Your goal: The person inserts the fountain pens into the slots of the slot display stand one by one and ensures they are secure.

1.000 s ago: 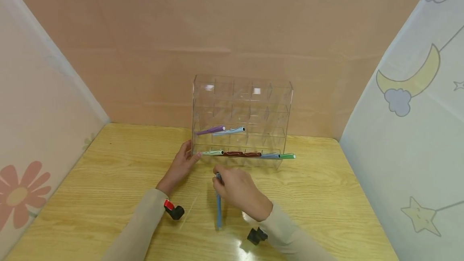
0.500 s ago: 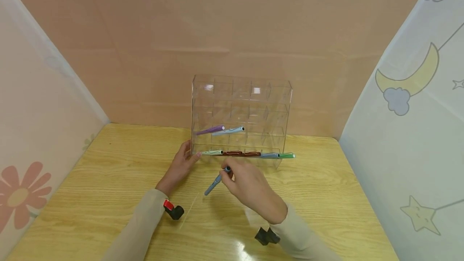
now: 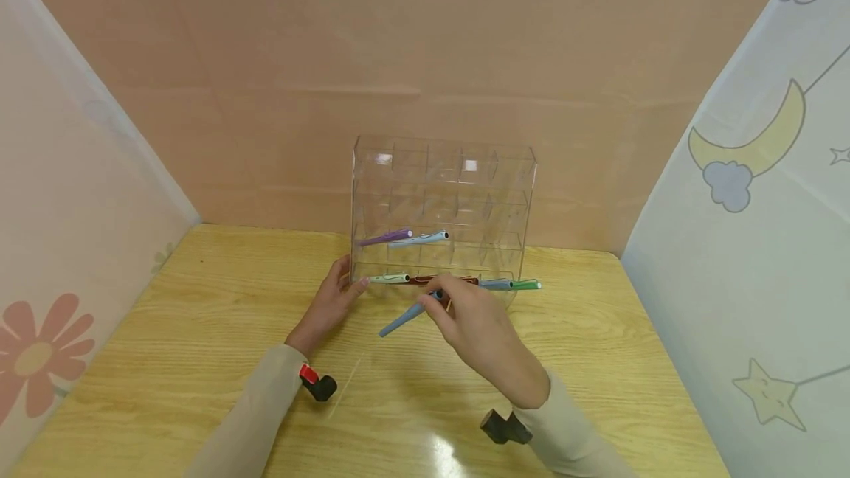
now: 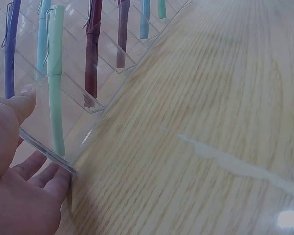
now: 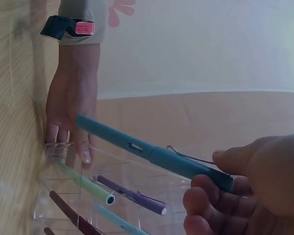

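Note:
My right hand [image 3: 488,338] pinches a blue pen [image 3: 401,320] by its capped end, between thumb and fingers. The pen is off the table, tilted, its other end pointing left and toward me. In the right wrist view, the clip of this pen [image 5: 120,138] shows beside the thumb. My left hand [image 3: 325,313] holds the lower left edge of a clear pen rack [image 3: 438,201], thumb in front and fingers behind. A light green pen [image 4: 55,73] leans in the rack's bottom row beside that thumb. Part of the bottom row is hidden behind my right hand.
The rack's bottom row also holds dark red pens [image 3: 470,281], a blue one [image 3: 495,285] and a green pen [image 3: 527,285]. One row up lie a purple pen [image 3: 387,237] and a light blue pen [image 3: 420,240]. Cloth walls surround the wooden table [image 3: 219,330].
My right hand has lifted the blue pen and moved right and toward the rack. The pen has swung from pointing toward me to slanting left. My left hand has stayed on the rack.

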{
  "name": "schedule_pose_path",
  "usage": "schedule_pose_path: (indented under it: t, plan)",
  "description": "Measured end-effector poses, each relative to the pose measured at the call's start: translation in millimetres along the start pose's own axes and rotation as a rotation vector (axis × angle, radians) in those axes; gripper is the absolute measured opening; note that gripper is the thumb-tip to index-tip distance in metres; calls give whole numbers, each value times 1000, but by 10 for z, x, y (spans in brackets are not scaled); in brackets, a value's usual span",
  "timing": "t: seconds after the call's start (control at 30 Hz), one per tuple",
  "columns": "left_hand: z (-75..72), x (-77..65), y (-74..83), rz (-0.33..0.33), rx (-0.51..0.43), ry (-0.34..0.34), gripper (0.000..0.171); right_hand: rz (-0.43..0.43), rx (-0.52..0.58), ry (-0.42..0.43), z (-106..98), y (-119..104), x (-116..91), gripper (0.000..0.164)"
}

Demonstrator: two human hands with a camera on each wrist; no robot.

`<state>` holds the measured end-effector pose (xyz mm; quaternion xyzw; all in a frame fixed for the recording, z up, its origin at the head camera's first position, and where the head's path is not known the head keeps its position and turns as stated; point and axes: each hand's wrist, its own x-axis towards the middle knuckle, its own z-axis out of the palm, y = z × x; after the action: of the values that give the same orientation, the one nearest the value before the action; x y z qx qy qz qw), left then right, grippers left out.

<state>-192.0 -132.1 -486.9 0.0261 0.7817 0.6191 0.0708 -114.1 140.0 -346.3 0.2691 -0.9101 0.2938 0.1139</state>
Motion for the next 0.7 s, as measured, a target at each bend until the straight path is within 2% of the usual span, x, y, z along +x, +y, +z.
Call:
schedule_pose_path:
  t: [0.17, 0.43, 0.7]
  plan:
    - [7, 17, -6, 5, -15, -1, 72, -92, -11, 106, -91, 58, -1, 12]
    - [-12, 44, -26, 5, -13, -16, 75, -169, 27, 227, -265, 142, 8, 7]
    - [-16, 30, -23, 10, -23, -26, 75, -135, 47, 249, -418, 211, 12, 6]
